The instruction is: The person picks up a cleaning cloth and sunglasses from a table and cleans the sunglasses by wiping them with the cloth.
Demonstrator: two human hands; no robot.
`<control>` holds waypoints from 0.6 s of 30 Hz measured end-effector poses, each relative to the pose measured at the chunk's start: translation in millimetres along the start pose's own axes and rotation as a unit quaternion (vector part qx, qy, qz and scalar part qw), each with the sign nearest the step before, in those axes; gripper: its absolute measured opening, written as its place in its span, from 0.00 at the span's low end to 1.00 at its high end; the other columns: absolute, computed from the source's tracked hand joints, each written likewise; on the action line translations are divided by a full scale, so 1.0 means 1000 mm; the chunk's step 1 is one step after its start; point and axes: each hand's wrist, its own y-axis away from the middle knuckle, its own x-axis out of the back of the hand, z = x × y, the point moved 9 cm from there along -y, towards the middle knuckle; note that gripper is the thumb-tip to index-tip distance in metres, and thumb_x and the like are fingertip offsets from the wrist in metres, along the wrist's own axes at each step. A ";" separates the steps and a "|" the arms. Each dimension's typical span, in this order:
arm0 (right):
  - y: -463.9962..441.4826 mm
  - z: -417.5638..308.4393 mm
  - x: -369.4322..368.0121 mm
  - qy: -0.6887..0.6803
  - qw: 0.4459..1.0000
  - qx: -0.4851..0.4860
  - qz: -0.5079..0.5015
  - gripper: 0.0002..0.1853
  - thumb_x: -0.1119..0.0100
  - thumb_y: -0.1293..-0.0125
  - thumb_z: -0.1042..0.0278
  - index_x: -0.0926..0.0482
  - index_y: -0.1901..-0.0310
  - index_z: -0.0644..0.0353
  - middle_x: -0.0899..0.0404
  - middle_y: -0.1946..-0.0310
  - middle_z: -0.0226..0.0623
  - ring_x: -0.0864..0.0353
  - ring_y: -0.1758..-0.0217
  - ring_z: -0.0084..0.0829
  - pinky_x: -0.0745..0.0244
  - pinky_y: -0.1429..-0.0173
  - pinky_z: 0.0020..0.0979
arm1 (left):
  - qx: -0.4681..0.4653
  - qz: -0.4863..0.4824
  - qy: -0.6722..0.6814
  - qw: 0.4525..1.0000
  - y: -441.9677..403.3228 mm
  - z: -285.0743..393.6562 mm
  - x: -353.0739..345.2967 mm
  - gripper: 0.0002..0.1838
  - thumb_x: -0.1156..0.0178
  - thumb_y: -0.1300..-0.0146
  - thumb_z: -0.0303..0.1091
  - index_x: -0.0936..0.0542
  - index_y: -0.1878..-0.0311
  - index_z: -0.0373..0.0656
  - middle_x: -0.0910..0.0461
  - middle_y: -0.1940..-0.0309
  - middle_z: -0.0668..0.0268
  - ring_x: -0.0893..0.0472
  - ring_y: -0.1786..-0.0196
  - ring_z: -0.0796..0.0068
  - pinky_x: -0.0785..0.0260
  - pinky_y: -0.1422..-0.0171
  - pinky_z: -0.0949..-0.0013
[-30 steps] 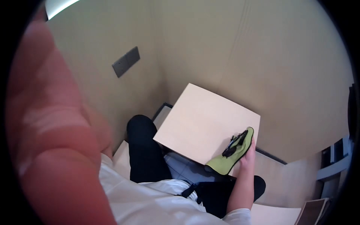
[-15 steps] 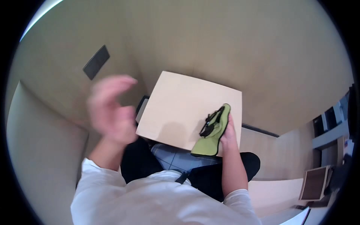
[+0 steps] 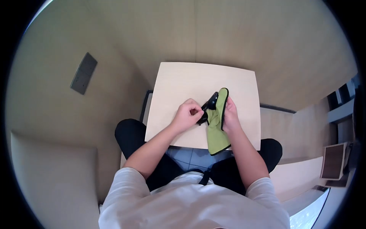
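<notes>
A green fabric item (image 3: 218, 131) with black edging hangs over the front part of the small wooden table (image 3: 183, 78). My right hand (image 3: 231, 114) grips it from the right side, fingers behind the cloth. Black straps or a dark shiny part (image 3: 211, 102) lie against its left side. My left hand (image 3: 188, 114) is closed in a pinch at the left end of the black part; what lies between its fingertips is too small to make out.
Walls stand behind and to the left, with a grey socket plate (image 3: 84, 73) on the left one. A padded seat (image 3: 55, 168) is at lower left. Shelves and a framed box (image 3: 333, 162) stand at far right. My knees flank the table.
My left hand has come down from near the camera to the black part and closed. The green item has turned more upright in my right hand. The view has shifted too.
</notes>
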 end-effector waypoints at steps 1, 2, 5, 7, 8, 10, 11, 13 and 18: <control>-0.002 -0.002 0.002 0.008 1.000 0.000 0.004 0.23 0.43 0.30 0.81 0.32 0.36 0.59 0.19 0.48 0.38 0.15 0.49 0.32 0.15 0.48 0.34 | -0.016 0.009 0.021 1.000 -0.001 0.000 0.001 0.05 0.34 0.40 0.23 0.20 0.69 0.35 0.25 0.64 0.65 0.25 0.64 0.78 0.31 0.63 0.73; -0.004 -0.001 0.002 0.014 1.000 0.002 0.008 0.24 0.43 0.31 0.82 0.33 0.35 0.59 0.19 0.48 0.38 0.15 0.49 0.32 0.15 0.48 0.34 | -0.014 -0.002 0.017 1.000 -0.005 -0.004 -0.001 0.05 0.34 0.40 0.23 0.20 0.69 0.35 0.25 0.64 0.65 0.25 0.64 0.78 0.31 0.63 0.73; -0.001 0.001 -0.002 0.062 0.998 -0.016 0.012 0.29 0.38 0.36 0.84 0.35 0.34 0.60 0.20 0.47 0.38 0.17 0.47 0.31 0.17 0.46 0.33 | -0.022 -0.024 0.089 0.996 -0.007 0.003 -0.011 0.04 0.35 0.39 0.21 0.20 0.68 0.35 0.30 0.57 0.67 0.28 0.56 0.78 0.31 0.56 0.73; -0.005 0.007 -0.004 0.142 0.990 -0.014 -0.004 0.35 0.31 0.43 0.83 0.35 0.34 0.60 0.22 0.44 0.39 0.21 0.42 0.30 0.22 0.40 0.32 | -0.084 -0.021 0.025 0.996 -0.006 -0.002 -0.022 0.04 0.34 0.40 0.21 0.20 0.68 0.35 0.31 0.57 0.66 0.27 0.56 0.77 0.31 0.56 0.73; -0.006 0.009 -0.004 0.141 0.990 -0.016 -0.008 0.35 0.31 0.43 0.83 0.35 0.34 0.60 0.22 0.44 0.39 0.21 0.42 0.30 0.22 0.40 0.32 | -0.148 -0.012 -0.040 0.988 -0.003 0.007 -0.027 0.03 0.34 0.40 0.21 0.20 0.68 0.35 0.31 0.57 0.66 0.27 0.57 0.76 0.30 0.56 0.73; -0.004 0.001 -0.009 0.232 0.972 0.035 -0.012 0.35 0.31 0.44 0.81 0.34 0.34 0.61 0.24 0.43 0.39 0.23 0.40 0.29 0.24 0.38 0.32 | -0.129 -0.007 -0.024 0.991 0.001 0.006 -0.032 0.04 0.34 0.41 0.21 0.20 0.68 0.35 0.32 0.56 0.64 0.26 0.57 0.74 0.28 0.55 0.73; -0.001 0.000 -0.011 0.253 0.967 0.018 0.002 0.32 0.31 0.43 0.79 0.31 0.36 0.61 0.23 0.45 0.38 0.22 0.43 0.28 0.24 0.39 0.32 | -0.120 0.007 -0.015 0.993 0.001 0.009 -0.029 0.04 0.32 0.46 0.23 0.20 0.70 0.37 0.28 0.58 0.61 0.24 0.58 0.65 0.29 0.55 0.65; -0.004 0.000 -0.010 0.285 0.958 0.014 0.012 0.28 0.33 0.41 0.79 0.29 0.38 0.63 0.21 0.47 0.37 0.21 0.45 0.27 0.24 0.41 0.31 | -0.120 0.031 0.014 0.992 0.000 0.011 -0.028 0.06 0.31 0.52 0.25 0.20 0.74 0.38 0.25 0.61 0.59 0.23 0.59 0.58 0.30 0.55 0.58; -0.008 0.005 0.010 0.239 0.970 -0.009 0.052 0.18 0.44 0.34 0.82 0.26 0.43 0.67 0.18 0.54 0.35 0.19 0.51 0.24 0.23 0.46 0.27 | -0.086 0.007 0.036 0.996 0.002 0.001 -0.028 0.06 0.32 0.52 0.21 0.22 0.74 0.38 0.26 0.62 0.60 0.23 0.59 0.62 0.30 0.56 0.65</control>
